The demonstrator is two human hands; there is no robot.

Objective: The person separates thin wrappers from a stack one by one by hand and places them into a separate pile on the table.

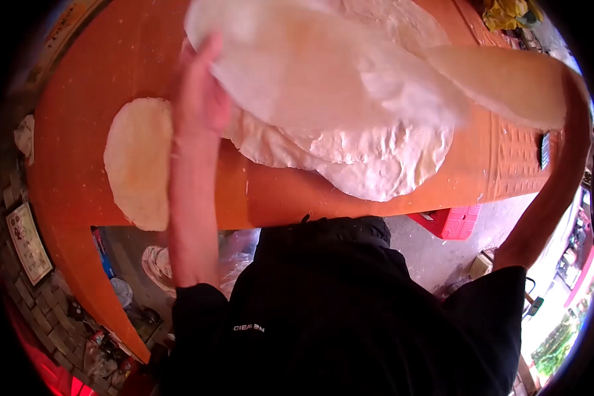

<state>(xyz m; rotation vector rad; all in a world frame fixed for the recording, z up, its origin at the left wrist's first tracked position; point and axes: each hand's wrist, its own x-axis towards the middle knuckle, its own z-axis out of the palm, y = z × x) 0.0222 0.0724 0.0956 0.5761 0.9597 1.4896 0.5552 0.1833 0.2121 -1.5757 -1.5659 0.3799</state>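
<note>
A large, thin, pale flatbread [297, 66], smeared by motion, is raised over a stack of similar flatbreads [383, 165] on the orange table. At its left edge is my left hand [211, 92], thumb and fingers closed on the rim. To the right, a smaller oval flatbread [501, 82] is held up above the table. My right hand [574, 89] is at its outer end, and the bread hides most of the fingers. One more flatbread [138, 162] lies flat on the table, left of my left forearm and partly covered by it.
The orange table [79, 132] has a near edge close to my body. A dark small object [545, 150] lies by its right edge. Beneath are a red plastic crate or stool [452, 223] and plastic bags [158, 264]. Yellow wrapping [505, 13] shows at the far right.
</note>
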